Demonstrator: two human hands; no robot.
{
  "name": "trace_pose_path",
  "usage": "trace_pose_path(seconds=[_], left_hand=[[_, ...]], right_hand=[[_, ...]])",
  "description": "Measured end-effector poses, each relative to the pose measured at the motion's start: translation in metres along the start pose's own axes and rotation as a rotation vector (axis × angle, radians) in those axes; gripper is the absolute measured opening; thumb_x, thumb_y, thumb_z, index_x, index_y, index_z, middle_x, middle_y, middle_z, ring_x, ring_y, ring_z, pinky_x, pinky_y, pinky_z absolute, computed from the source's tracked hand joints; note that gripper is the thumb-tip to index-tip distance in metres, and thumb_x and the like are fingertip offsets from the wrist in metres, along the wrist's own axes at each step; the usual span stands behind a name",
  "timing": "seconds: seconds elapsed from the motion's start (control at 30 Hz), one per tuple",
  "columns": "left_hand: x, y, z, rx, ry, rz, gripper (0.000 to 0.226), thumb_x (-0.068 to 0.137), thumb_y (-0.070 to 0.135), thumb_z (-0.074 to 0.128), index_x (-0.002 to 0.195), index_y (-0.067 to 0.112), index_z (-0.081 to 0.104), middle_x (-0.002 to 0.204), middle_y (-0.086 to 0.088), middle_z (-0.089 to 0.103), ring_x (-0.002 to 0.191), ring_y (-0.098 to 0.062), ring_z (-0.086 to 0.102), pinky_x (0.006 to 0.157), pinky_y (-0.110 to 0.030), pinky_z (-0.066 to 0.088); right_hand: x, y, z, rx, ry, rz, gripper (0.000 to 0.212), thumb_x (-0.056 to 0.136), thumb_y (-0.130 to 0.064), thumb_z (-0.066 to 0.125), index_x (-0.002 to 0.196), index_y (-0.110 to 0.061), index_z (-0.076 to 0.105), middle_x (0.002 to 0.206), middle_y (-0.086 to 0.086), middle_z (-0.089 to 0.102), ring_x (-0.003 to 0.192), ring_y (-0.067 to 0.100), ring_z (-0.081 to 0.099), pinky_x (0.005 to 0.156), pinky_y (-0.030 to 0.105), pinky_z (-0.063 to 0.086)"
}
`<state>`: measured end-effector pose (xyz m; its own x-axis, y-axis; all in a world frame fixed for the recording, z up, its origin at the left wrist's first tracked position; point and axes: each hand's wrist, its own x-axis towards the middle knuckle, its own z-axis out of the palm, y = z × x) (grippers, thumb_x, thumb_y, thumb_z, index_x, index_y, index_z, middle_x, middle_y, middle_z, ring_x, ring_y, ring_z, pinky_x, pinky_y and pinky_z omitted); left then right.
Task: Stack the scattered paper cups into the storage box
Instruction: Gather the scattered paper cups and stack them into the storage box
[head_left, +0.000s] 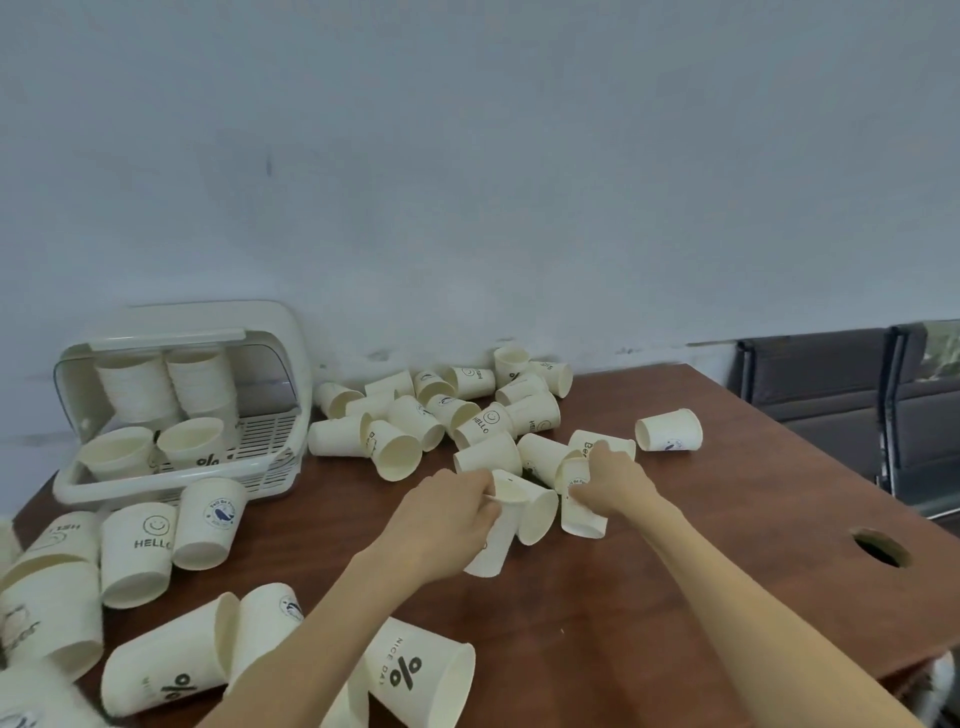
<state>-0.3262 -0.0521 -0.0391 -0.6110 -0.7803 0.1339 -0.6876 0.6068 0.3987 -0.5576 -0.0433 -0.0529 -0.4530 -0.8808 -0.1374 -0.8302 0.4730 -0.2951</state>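
Head view: left hand (447, 512) clamped on one paper cup (491, 545), right hand (610, 486) on another (579, 506); light, crushable, so hold near the rim; storage box (171, 483) far left

Bare table (727, 545) to the right of both hands, from the lone cup (669, 429) forward to the cable hole (880, 545). Open strip of wood also runs between box (171, 488) and far pile (441, 410), down toward left hand (452, 512). Far pile blocks the back edge along the wall (467, 208). Near-left cups (156, 597) crowd the front of the box; its raised lid (176, 340) overhangs the stacks (171, 384) inside. Right hand (610, 483) sits among cups at centre.
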Motion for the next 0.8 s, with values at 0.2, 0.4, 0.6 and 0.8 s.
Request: trace_pose_path(seconds=[0.2, 0.4, 0.6, 0.8], left_hand=[[-0.015, -0.004, -0.012, -0.042, 0.052, -0.001, 0.017, 0.095, 0.035, 0.041, 0.092, 0.024, 0.053, 0.087, 0.002, 0.062, 0.084, -0.016, 0.056, 0.075, -0.039, 0.05], [-0.035, -0.015, -0.036, -0.084, 0.113, 0.013, 0.015, 0.096, 0.032, 0.043, 0.094, 0.022, 0.055, 0.085, 0.006, 0.06, 0.082, -0.014, 0.057, 0.074, -0.036, 0.05], [-0.055, -0.046, -0.057, -0.113, 0.175, -0.031, 0.011, 0.094, 0.036, 0.047, 0.091, 0.026, 0.053, 0.081, 0.009, 0.059, 0.077, -0.014, 0.057, 0.07, -0.035, 0.048], [-0.082, -0.081, -0.08, -0.143, 0.291, -0.14, 0.014, 0.092, 0.033, 0.048, 0.081, 0.026, 0.055, 0.067, 0.009, 0.055, 0.071, -0.014, 0.054, 0.067, -0.034, 0.047]], right_hand=[[-0.032, -0.006, -0.005, -0.022, 0.144, -0.048, 0.011, 0.089, -0.014, 0.044, 0.096, -0.01, 0.051, 0.09, 0.006, 0.05, 0.08, 0.027, 0.048, 0.065, 0.031, 0.039], [-0.065, -0.034, -0.017, 0.01, 0.332, -0.166, 0.019, 0.084, -0.014, 0.045, 0.089, -0.019, 0.062, 0.076, 0.001, 0.059, 0.081, 0.024, 0.046, 0.063, 0.032, 0.042], [-0.094, -0.087, -0.022, 0.092, 0.373, -0.304, 0.016, 0.087, -0.026, 0.048, 0.081, -0.029, 0.062, 0.074, -0.003, 0.065, 0.073, 0.02, 0.055, 0.061, 0.032, 0.043], [-0.117, -0.146, -0.006, 0.138, 0.391, -0.452, 0.015, 0.087, -0.029, 0.054, 0.085, -0.028, 0.069, 0.073, -0.004, 0.068, 0.073, 0.017, 0.061, 0.065, 0.033, 0.05]])
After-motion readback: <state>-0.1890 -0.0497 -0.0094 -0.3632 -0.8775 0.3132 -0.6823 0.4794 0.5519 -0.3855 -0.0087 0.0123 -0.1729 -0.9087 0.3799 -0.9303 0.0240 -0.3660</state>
